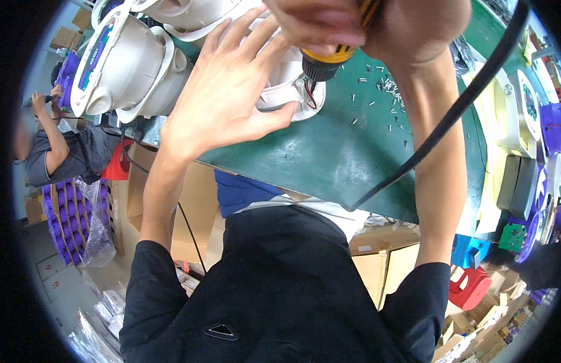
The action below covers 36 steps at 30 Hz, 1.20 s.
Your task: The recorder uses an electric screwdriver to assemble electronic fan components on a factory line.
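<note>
My left hand [223, 91] lies with its fingers spread over a white plastic housing [304, 112] near the edge of the green table. My right hand [413, 27], partly blurred, is closed around a yellow and black power screwdriver [329, 58]. The tool's black nose points down at the housing's rim, beside a short red and black wire [310, 91]. Its tip is too small to make out, so I cannot tell whether it touches a screw. Much of the housing is hidden under my left hand.
Loose small screws [386, 88] lie scattered on the green table [304, 151]. More white housings [120, 66] crowd the far left. A black cable [450, 118] crosses in front of my right forearm. Another person [68, 148] works at the left; cardboard boxes [374, 272] stand below the table.
</note>
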Tool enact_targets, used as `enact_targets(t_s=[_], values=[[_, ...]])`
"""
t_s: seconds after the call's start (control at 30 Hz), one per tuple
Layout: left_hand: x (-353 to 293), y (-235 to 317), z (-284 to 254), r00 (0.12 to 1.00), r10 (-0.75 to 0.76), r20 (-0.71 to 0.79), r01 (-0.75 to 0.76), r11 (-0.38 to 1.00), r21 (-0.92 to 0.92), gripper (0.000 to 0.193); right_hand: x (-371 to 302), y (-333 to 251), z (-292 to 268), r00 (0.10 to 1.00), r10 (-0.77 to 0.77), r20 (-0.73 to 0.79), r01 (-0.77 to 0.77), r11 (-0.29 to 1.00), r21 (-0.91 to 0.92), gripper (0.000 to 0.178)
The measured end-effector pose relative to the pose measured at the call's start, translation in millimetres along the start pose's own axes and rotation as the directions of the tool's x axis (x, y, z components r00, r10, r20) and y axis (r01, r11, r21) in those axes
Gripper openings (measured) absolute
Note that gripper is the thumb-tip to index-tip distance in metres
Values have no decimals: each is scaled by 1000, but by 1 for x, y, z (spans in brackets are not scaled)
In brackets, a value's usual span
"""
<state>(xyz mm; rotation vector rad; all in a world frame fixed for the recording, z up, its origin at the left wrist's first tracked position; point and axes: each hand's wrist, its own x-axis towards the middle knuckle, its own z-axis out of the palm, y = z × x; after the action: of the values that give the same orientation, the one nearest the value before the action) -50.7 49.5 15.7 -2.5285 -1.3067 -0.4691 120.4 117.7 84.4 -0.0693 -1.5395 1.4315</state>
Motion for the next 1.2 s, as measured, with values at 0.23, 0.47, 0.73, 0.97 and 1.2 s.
enact_targets(t_s=[0.23,0.47,0.73,0.97,1.2], values=[[-4,-3,1,986,-72,148,81,995,-56,71,-2,2,-3,998,-59,21,58,998,32,41],[2,-1,-4,987,-57,152,65,997,-46,79,11,-22,-15,946,46,320,-53,998,14,45],[3,-3,-2,998,-34,54,36,998,-42,75,7,-34,-25,974,224,-45,-226,916,-330,45],[15,-23,-21,968,157,194,-122,976,-180,68,4,-36,-33,989,-32,-146,-14,953,-303,37],[33,0,-14,964,-260,53,265,940,-214,65,7,-20,-35,979,-85,-186,42,973,-226,37]])
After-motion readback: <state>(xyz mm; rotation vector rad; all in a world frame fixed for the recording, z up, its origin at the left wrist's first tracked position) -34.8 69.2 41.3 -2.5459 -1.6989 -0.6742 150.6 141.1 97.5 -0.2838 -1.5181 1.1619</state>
